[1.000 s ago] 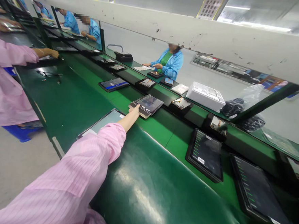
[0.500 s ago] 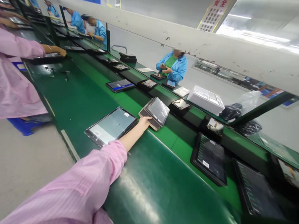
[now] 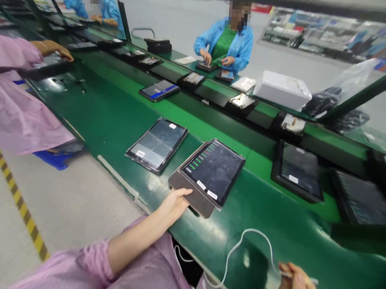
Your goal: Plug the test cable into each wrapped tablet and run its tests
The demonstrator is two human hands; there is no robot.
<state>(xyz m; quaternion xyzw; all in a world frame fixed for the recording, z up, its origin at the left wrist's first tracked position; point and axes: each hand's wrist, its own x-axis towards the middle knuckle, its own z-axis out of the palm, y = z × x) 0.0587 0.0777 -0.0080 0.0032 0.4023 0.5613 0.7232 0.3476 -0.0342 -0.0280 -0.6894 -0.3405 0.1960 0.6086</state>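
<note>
My left hand [image 3: 174, 203] grips the near edge of a flat brown board [image 3: 194, 198], thumb on top and fingers underneath. A tablet [image 3: 216, 170] rests on this board, its dark screen lit with rows of green marks and white labels along one edge. At the lower right, my right hand [image 3: 297, 287] pinches the end of a thin white cable [image 3: 230, 255]. The cable loops across the green bench and drops over its front edge. Left of the held board, a second tablet [image 3: 158, 144] lies face up on the bench, with a pale screen and stickers.
More tablets [image 3: 297, 171] lie at the right, and a blue-striped tablet [image 3: 159, 90] lies beyond. Opened devices on black trays [image 3: 241, 103] line the central belt. A white box [image 3: 281, 90] stands farther back. Co-workers sit opposite; a pink-sleeved co-worker [image 3: 14, 57] works at left.
My left hand has drawn the board and tablet nearer, from the belt edge over the bench. The tablet's screen now shows green marks. My right hand and the white cable have come into view.
</note>
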